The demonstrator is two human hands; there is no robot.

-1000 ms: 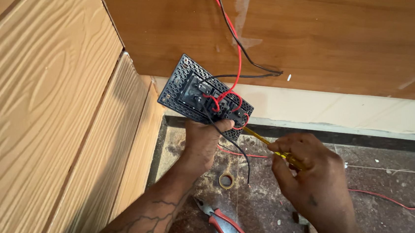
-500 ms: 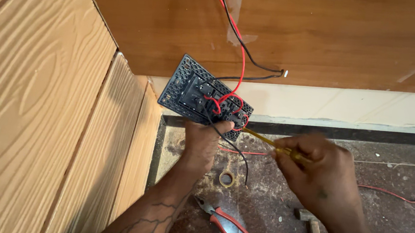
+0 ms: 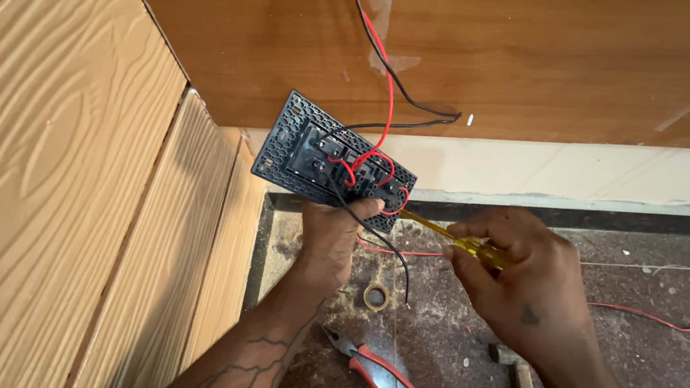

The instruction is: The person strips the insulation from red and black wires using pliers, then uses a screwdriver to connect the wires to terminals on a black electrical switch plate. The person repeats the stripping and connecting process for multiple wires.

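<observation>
Gripping switch plate (image 3: 333, 162) from below: left hand (image 3: 332, 236) | right hand (image 3: 519, 273) closed on yellow screwdriver (image 3: 448, 237), tip at plate's lower right | red-handled pliers (image 3: 372, 369) and tape roll (image 3: 375, 297) below plate

We hold the switch plate (image 3: 333, 162) in our left hand (image 3: 332, 238), above the floor (image 3: 644, 357), with our right hand (image 3: 519, 273) and its screwdriver (image 3: 440, 233) to its right. Below on the floor, the tape roll (image 3: 375, 297) lies behind the pliers (image 3: 372, 369), near the floor's left edge.

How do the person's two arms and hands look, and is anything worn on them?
Both arms are bare, with no sleeves, gloves, rings or watch in view. The left forearm bears a dark branching line tattoo, like lightning or roots, running toward the left hand. The right hand has one small dark mark on its back.
</observation>
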